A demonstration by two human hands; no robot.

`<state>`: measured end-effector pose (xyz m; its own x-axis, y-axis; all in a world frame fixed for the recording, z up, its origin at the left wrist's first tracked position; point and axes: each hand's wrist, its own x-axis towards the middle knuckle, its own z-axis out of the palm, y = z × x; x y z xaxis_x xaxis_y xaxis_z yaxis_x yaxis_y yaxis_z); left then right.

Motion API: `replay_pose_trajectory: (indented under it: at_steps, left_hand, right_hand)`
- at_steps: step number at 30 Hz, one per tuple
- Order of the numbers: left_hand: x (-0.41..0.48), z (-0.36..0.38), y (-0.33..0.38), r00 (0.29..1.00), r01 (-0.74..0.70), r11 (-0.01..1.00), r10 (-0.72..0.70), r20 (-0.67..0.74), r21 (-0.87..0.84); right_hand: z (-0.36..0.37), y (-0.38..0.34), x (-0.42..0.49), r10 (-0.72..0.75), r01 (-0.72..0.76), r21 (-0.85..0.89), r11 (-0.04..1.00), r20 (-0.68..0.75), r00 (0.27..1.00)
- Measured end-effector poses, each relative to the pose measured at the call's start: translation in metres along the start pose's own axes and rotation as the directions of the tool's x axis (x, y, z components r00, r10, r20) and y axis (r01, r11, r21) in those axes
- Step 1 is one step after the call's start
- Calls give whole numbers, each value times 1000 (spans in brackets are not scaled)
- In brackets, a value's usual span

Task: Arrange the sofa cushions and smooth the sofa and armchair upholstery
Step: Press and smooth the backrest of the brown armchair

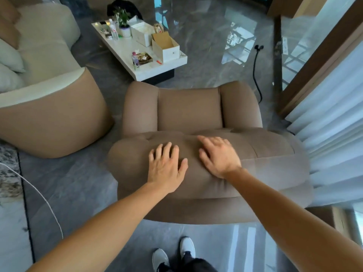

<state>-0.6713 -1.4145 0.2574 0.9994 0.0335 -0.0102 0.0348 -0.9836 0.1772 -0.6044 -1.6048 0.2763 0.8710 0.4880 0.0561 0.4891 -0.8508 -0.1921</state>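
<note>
I stand behind a brown upholstered armchair and look down over its padded backrest top. My left hand lies flat on the backrest top, fingers spread, holding nothing. My right hand lies flat beside it to the right, fingers apart, palm on the fabric. The two hands are close but apart. At the left stands the sofa with a brown outer side and a cream seat. Pale cushions lean at its far left edge.
A white coffee table with boxes, bottles and a potted plant stands beyond the armchair. White curtains hang at the right. A black cable lies on the glossy grey floor. A white cord crosses the floor at the left beside a rug.
</note>
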Motion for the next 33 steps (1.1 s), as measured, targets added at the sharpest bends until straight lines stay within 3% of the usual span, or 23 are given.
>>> replay_pose_trajectory:
  at_steps: [3, 7, 10, 22, 33]
  left_hand:
    - [-2, 7, 14, 995, -103, 995, 103, -4, -4]
    - [-8, 15, 41, 991, -137, 991, 137, 0, -7]
    - [-5, 18, 72, 994, -108, 994, 108, 3, 1]
    - [24, 37, 204, 996, 72, 997, -73, -53, -22]
    - [27, 52, 232, 998, 48, 999, -49, -46, -18]
  right_hand:
    - [0, 29, -10, 237, -239, -25, 971, -76, 969]
    - [-7, 61, -19, 252, -263, -150, 953, -83, 964]
    - [-15, 87, -22, 336, -349, -130, 928, -109, 935]
    - [-47, 214, -13, 183, -195, -135, 971, -96, 978]
    - [-40, 238, -16, 270, -275, -55, 960, -82, 959]
